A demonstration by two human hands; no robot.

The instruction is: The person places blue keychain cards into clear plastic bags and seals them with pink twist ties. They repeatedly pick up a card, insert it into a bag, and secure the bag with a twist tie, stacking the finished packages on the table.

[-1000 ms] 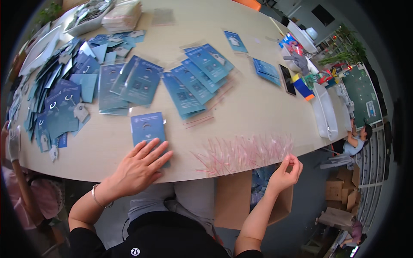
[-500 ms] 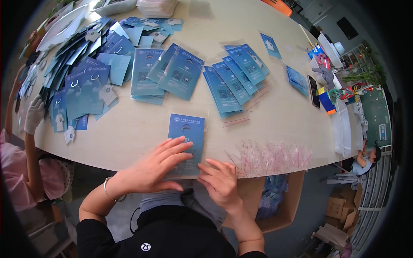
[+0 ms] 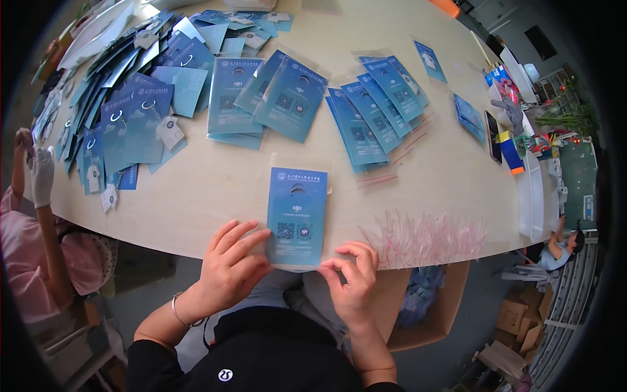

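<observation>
Blue card (image 3: 297,215) in clear bag (image 3: 294,161), flat at worktop's (image 3: 176,202) near edge, between hands. Left hand (image 3: 235,264) half-curled, fingertips at card's lower left; cannot tell whether thumb pinches. Right hand (image 3: 351,277) pinching bag's lower right corner, fingertips hiding it. From card: loose bags (image 3: 431,238) at 3 o'clock, outlines merging; cardboard box (image 3: 449,310) at 4, partly hidden, contents unclear; card pile (image 3: 130,127) at 10, overlapping.
</observation>
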